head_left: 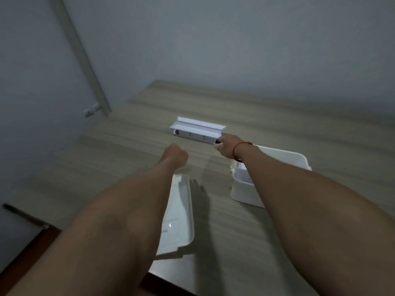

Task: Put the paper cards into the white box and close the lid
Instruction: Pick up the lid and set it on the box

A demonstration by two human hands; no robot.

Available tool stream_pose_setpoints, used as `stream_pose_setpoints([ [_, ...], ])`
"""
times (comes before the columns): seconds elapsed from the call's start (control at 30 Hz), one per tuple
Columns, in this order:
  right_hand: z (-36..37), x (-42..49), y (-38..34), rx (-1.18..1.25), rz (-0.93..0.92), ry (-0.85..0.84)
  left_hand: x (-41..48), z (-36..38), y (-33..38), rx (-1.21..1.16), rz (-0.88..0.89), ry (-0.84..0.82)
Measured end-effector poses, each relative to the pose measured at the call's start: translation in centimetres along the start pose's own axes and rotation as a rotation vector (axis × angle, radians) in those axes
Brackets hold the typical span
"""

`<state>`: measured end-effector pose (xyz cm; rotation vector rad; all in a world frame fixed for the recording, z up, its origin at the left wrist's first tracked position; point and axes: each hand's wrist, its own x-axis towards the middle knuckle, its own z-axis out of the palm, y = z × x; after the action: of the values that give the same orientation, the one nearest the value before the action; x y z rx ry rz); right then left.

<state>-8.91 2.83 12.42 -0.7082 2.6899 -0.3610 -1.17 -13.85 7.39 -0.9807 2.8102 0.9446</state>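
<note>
Starting at our left, our left hand (175,154) hovers above the wooden counter (128,146) with its grip curled together in a loose fist, holding nothing. Below that grip, nearer to us, the white lid (181,218) lies flat beside our forearm. Beyond and between our two grips sits a long folded white paper piece, which we take to be the paper cards (197,131); its long axis runs left to right, tilting slightly toward us at its right end. Our right hand (227,146) touches that right end; we cannot tell whether its grip has closed. It looks light, thin and easily creased, so we judge a gentle pinch at the end is best. Behind our right grip, under the forearm, the white box (284,159) stands open.
</note>
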Motion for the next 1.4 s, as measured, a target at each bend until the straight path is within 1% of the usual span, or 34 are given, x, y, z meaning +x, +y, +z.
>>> stream_pose_setpoints([
  [0.17, 4.2, 0.8, -6.7, 0.015, -0.074, -0.089, -1.2, -3.2, -7.9, -0.013, -0.146, 0.082],
  [0.27, 7.6, 1.1, -8.6, 0.014, -0.078, -0.104, -2.3, -3.2, -12.1, -0.021, -0.249, 0.086],
  [0.37, 11.7, 1.7, -9.4, 0.020, -0.037, -0.149, -2.8, -1.6, -15.5, -0.030, -0.341, 0.039],
  [0.43, 13.4, 1.4, -9.3, 0.014, -0.006, -0.138, -3.1, -0.4, -16.6, -0.053, -0.371, 0.017],
  [0.57, 17.4, 1.0, -8.2, 0.028, 0.107, -0.166, -3.6, 3.2, -18.4, -0.093, -0.440, -0.045],
  [0.63, 19.1, 0.6, -7.5, 0.074, 0.177, -0.168, -3.9, 5.0, -18.9, -0.113, -0.468, -0.070],
  [0.67, 19.8, 0.5, -7.3, 0.111, 0.206, -0.167, -4.1, 5.6, -18.9, -0.133, -0.482, -0.057],
  [0.73, 20.8, 0.2, -7.1, 0.183, 0.235, -0.154, -4.1, 6.3, -18.9, -0.207, -0.531, -0.019],
  [0.77, 21.1, 0.1, -7.1, 0.209, 0.244, -0.141, -4.1, 6.5, -18.8, -0.278, -0.584, -0.014],
  [0.83, 21.2, -0.4, -7.2, 0.283, 0.250, -0.113, -4.4, 6.3, -18.5, -0.467, -0.677, -0.052],
  [0.9, 20.5, -0.8, -7.6, 0.377, 0.243, -0.072, -5.0, 5.6, -18.0, -0.584, -0.686, -0.104],
  [0.97, 18.5, -0.6, -8.3, 0.494, 0.273, 0.005, -4.8, 4.0, -17.0, -0.639, -0.626, -0.103],
  [1.03, 15.1, 0.0, -9.2, 0.640, 0.316, 0.104, -4.1, 0.9, -14.7, -0.696, -0.503, -0.020],
  [1.13, 8.7, 0.8, -10.7, 0.887, 0.374, 0.234, -3.3, -4.7, -10.0, -0.737, -0.244, 0.126],
  [1.2, 4.5, 0.9, -11.4, 1.046, 0.407, 0.312, -3.3, -7.8, -6.8, -0.716, -0.037, 0.182],
  [1.3, -0.7, 0.4, -11.8, 1.352, 0.440, 0.406, -3.6, -10.8, -2.8, -0.572, 0.179, 0.250],
  [1.33, -2.1, 0.2, -11.7, 1.441, 0.430, 0.413, -3.6, -11.3, -1.7, -0.491, 0.228, 0.265],
  [1.4, -4.4, -0.5, -11.5, 1.564, 0.369, 0.369, -3.7, -11.7, 0.3, -0.316, 0.324, 0.279],
])
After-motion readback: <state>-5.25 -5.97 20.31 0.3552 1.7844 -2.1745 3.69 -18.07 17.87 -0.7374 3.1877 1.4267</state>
